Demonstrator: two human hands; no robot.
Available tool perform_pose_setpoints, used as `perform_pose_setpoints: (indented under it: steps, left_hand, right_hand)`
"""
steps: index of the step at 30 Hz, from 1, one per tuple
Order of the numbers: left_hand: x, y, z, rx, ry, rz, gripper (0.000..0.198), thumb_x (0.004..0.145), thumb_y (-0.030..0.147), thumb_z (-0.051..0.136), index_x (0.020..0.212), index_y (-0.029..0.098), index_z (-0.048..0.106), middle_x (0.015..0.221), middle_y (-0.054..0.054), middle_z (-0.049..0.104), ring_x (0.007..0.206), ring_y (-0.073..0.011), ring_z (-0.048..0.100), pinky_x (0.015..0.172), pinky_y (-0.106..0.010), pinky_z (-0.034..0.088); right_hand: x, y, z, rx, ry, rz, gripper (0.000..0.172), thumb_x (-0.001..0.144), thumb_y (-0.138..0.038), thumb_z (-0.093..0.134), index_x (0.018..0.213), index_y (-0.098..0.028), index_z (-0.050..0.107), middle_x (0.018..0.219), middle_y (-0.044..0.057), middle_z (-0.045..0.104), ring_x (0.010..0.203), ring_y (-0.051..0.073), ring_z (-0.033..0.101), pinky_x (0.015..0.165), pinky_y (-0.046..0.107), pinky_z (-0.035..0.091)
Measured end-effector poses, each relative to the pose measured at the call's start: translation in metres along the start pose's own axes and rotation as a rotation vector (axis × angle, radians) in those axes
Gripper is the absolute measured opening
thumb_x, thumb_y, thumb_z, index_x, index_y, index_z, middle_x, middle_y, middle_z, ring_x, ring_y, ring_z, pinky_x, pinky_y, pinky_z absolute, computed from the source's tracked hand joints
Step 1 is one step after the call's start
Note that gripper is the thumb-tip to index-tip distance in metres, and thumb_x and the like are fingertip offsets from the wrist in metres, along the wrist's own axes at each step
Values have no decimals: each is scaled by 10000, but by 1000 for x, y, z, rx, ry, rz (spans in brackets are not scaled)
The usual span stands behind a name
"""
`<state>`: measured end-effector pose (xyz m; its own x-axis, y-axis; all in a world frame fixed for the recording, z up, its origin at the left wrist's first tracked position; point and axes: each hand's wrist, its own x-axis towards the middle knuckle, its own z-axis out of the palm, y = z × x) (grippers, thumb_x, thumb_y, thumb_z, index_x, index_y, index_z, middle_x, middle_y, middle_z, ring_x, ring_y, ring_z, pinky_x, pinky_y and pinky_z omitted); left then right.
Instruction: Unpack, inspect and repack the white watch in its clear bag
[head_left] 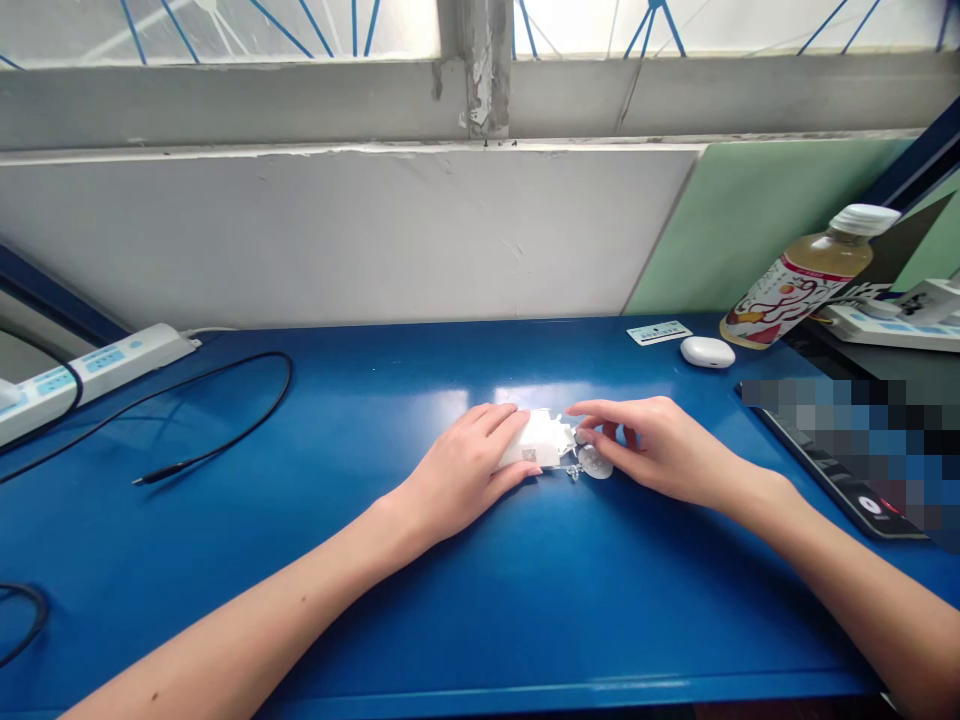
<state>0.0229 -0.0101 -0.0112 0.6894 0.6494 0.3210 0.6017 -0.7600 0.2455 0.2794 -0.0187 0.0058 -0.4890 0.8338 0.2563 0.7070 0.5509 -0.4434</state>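
Note:
A small white packet [540, 440] with a printed square code lies on the blue desk. My left hand [480, 450] is closed around its left part, fingers along the far edge and thumb along the near edge. The packet's right end looks ragged, with flaps sticking out. Close to that end, my right hand [649, 445] has its thumb and fingers bent together at something small and pale that I cannot make out. Beneath those fingertips lies a round whitish disc [596, 462]. Next to the disc sits a small clear, shiny piece [574, 472].
A white earbud case [707, 352], a printed card [659, 333] and a leaning drink bottle [806, 280] are at the back right. A phone [840, 465] lies at the right. To the left are a black cable [247, 430] and a white power strip [105, 370].

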Motion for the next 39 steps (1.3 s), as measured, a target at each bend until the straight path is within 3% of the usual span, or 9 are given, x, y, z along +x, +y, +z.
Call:
perform_pose_setpoints:
  steps: [4, 8, 12, 15, 20, 25, 28, 34, 39]
  left_hand:
    - [0, 0, 1, -2, -1, 2, 449, 984, 425, 554, 1301, 109, 527, 1337, -168, 600, 1236, -307, 566, 1017, -456, 501]
    - [0, -1, 2, -21, 3, 0, 450, 976, 428, 567, 1305, 123, 525, 1339, -162, 599, 1240, -306, 565, 1024, -462, 497]
    - [0, -3, 3, -45, 1, -8, 470, 971, 447, 568, 1307, 119, 531, 1350, -166, 594, 1262, -304, 553, 1045, -455, 484]
    - [0, -4, 2, -36, -45, -14, 490, 990, 478, 518, 1335, 131, 525, 1399, -172, 569, 1309, -300, 530, 1091, -468, 443]
    - [1, 0, -3, 40, -249, -11, 582, 1052, 454, 360, 1494, 75, 368, 1571, -195, 362, 1486, -317, 286, 1210, -512, 243]
    - [0, 3, -7, 41, -328, -36, 597, 1069, 456, 260, 1536, 87, 300, 1620, -174, 244, 1518, -315, 157, 1219, -525, 201]
    - [-1, 3, -5, 51, -304, -34, 556, 1072, 406, 280, 1529, 91, 312, 1617, -174, 258, 1518, -310, 157, 1217, -522, 207]
    - [0, 3, -4, 44, -255, -81, 535, 1052, 420, 376, 1492, 117, 390, 1617, -203, 246, 1520, -337, 121, 1195, -535, 258]
    - [0, 2, -4, 44, -286, -95, 555, 1046, 439, 389, 1507, 129, 380, 1610, -184, 282, 1516, -356, 135, 1197, -554, 240]
  right_hand:
    - [-1, -1, -4, 62, -21, 51, 304, 947, -249, 495, 1174, -201, 691, 790, 12, 759, 581, 140, 616, 573, 273, 464]
    - [-1, -6, 0, 201, -84, 87, 369, 889, -169, 517, 1222, -216, 669, 886, 13, 780, 602, 128, 637, 568, 258, 481]
    - [-1, -12, 2, 355, -123, 132, 585, 859, -135, 530, 1435, -225, 491, 1020, 24, 784, 616, 126, 663, 553, 248, 498]
    - [-2, -15, 2, 416, -173, 148, 628, 876, -167, 539, 1489, -234, 416, 1077, 41, 776, 613, 130, 672, 562, 259, 515]
    - [-2, -11, -3, 373, -195, 114, 547, 883, -167, 525, 1425, -235, 502, 1042, 36, 787, 597, 129, 663, 556, 256, 514]
    - [-2, 4, -6, 24, 90, 61, 374, 895, -181, 496, 1233, -200, 654, 906, 43, 786, 615, 155, 665, 572, 282, 502]
    - [-2, 10, -4, -158, 127, 43, 322, 900, -203, 494, 1151, -192, 696, 869, 55, 785, 629, 183, 684, 572, 302, 499]
    - [0, 0, 1, 40, 27, 5, 291, 944, -259, 510, 1161, -189, 692, 824, 36, 777, 620, 154, 676, 562, 264, 510]
    - [1, -5, 4, 152, 31, -32, 265, 925, -293, 590, 1136, -183, 706, 961, 70, 782, 756, 176, 710, 665, 276, 565]
